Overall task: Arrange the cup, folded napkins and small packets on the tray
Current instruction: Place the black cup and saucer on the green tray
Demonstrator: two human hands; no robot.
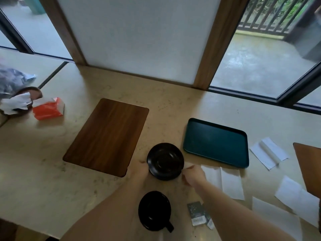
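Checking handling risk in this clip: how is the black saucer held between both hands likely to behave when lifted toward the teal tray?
The black saucer looks rigid and glossy, so probably stiff but slippery at the rim. The left hand and right hand grip opposite edges, which should keep it level. It is shallow and round, so unlikely to tip; likely breakable if dropped short of the teal tray.

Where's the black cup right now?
In the head view, the black cup sits on the counter near the bottom centre, between the person's forearms, just below the black saucer and left of the small packets.
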